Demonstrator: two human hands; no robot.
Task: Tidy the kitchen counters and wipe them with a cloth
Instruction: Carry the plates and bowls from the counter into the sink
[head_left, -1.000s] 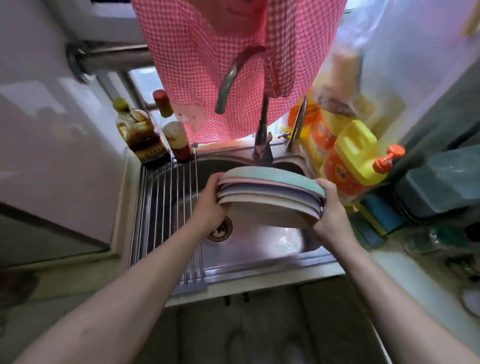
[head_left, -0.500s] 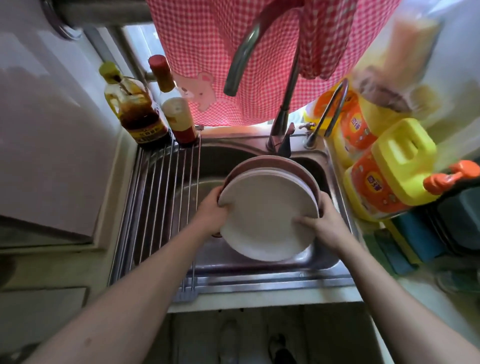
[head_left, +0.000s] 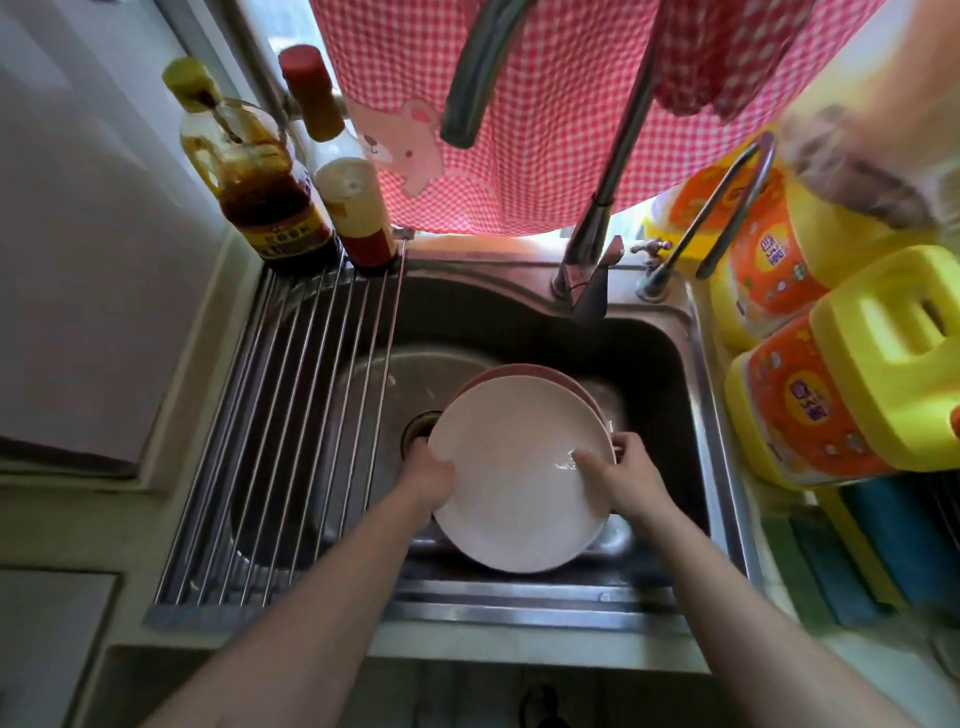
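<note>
A stack of plates (head_left: 514, 467), cream on top with a pink one showing behind, is tilted inside the steel sink (head_left: 711, 431). My left hand (head_left: 428, 475) grips the stack's left rim. At the right rim my right hand (head_left: 626, 475) holds on, its thumb lying on the top plate's face. The lower plates are hidden under the top one. No cloth for wiping is in sight.
A roll-up wire rack (head_left: 291, 415) covers the sink's left part. Two sauce bottles (head_left: 254, 176) stand at its back left. The tap (head_left: 587, 260) and a thin spout (head_left: 711, 218) rise behind. Yellow detergent jugs (head_left: 841, 379) crowd the right counter. A red checked cloth (head_left: 545, 104) hangs above.
The stack was level above the sink, then tipped toward me and went down into the basin. Both hands stayed on its rims.
</note>
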